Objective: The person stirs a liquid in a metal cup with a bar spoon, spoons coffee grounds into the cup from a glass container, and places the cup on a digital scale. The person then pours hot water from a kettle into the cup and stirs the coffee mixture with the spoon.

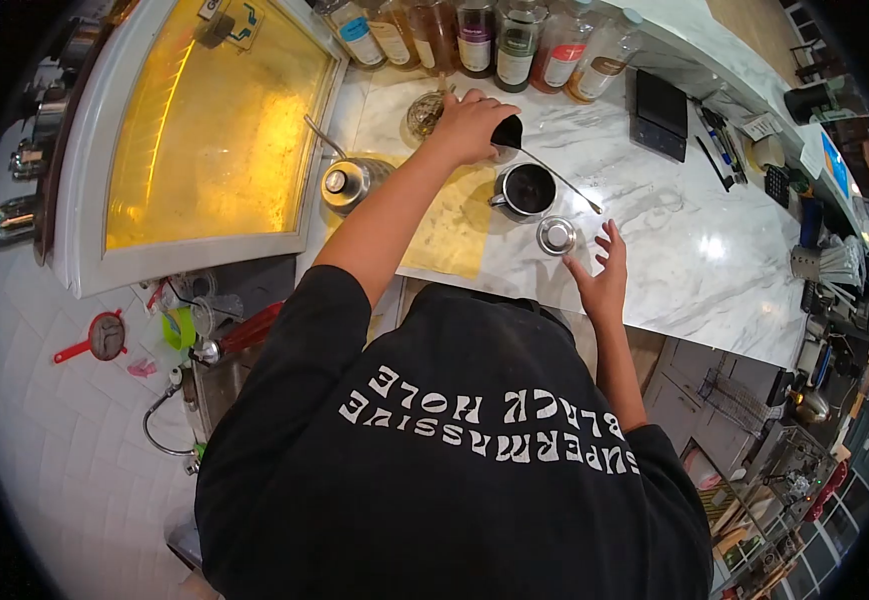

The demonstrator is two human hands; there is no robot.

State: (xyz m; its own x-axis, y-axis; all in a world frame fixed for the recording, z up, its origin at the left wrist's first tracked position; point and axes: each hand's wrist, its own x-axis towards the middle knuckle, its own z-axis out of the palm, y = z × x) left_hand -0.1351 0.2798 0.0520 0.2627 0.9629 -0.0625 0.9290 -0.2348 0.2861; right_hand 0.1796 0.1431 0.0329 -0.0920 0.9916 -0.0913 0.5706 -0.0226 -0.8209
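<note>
Shirt (455, 470) lettered "SUPERMASSIVE BLACK HOLE", left hand (475, 127) gripping dark vessel (508, 132), right hand (603, 280) spread near lid (557, 236)

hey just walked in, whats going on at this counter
Someone in a black printed shirt is working at a marble counter. Their left hand has a grip on a small dark vessel. Their right hand is open, close to a round metal piece. A metal cup with a handle stands between the hands, a kettle is off to the left, and labelled bottles line the back.
</note>
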